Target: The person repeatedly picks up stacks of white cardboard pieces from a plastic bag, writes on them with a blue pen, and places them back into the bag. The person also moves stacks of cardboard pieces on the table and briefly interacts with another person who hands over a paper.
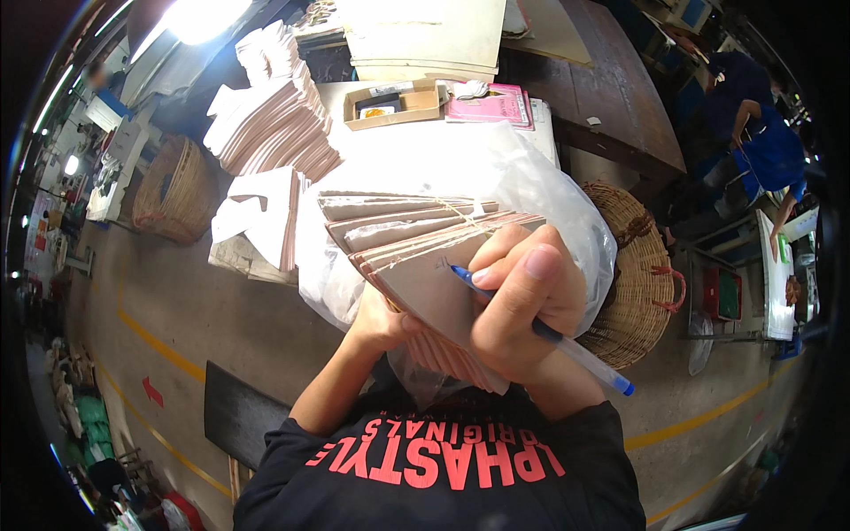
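My left hand (385, 320) is closed on a thick bundle of pale pinkish cut pieces (425, 279), with a rubber band (460, 212) across its upper part. The bundle is tilted, its layers fanned toward the far side. In my right hand (531, 301) is a blue-capped pen (584, 357), pinched near its tip. That blue tip meets the top piece beside a small handwritten mark (442, 263). My left fingers are mostly hidden under the bundle.
Tall stacks of similar pieces (270, 124) stand on the white-covered table at the left. Behind are an open cardboard box (394, 104) and a pink booklet (489, 106). Wicker baskets (633, 283) flank the table. A person in blue (766, 164) is at the far right.
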Demonstrator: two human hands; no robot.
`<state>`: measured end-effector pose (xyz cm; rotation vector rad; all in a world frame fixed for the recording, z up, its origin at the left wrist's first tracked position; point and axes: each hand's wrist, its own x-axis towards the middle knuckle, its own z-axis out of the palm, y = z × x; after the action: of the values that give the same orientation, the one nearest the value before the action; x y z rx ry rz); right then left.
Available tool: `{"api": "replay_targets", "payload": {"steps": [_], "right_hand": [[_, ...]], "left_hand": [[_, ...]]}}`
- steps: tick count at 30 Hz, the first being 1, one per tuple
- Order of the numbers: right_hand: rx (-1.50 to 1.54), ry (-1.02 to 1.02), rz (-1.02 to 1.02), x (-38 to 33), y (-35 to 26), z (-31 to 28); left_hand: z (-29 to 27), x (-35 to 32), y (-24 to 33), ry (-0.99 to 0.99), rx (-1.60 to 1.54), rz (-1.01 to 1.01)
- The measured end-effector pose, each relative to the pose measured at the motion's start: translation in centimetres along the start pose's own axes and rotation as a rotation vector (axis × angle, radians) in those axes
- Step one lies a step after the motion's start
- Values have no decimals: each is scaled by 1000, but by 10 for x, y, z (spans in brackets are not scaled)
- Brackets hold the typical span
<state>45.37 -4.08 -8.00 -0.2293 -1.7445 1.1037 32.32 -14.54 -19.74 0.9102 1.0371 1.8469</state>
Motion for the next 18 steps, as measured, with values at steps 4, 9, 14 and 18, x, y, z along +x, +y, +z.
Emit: {"api": "replay_targets", "payload": {"steps": [4, 9, 14, 18], "right_hand": [[89, -12, -5, -1, 2, -3], [107, -93, -38, 0, 3, -30], [445, 153, 155, -8, -10, -69], [389, -58, 272, -10, -21, -106]], "left_hand": [[4, 0, 2, 11, -67, -32], [1, -1, 0, -29, 42, 82], [-17, -10, -2, 105, -252, 31], [-32, -21, 0, 153, -385, 7]]}}
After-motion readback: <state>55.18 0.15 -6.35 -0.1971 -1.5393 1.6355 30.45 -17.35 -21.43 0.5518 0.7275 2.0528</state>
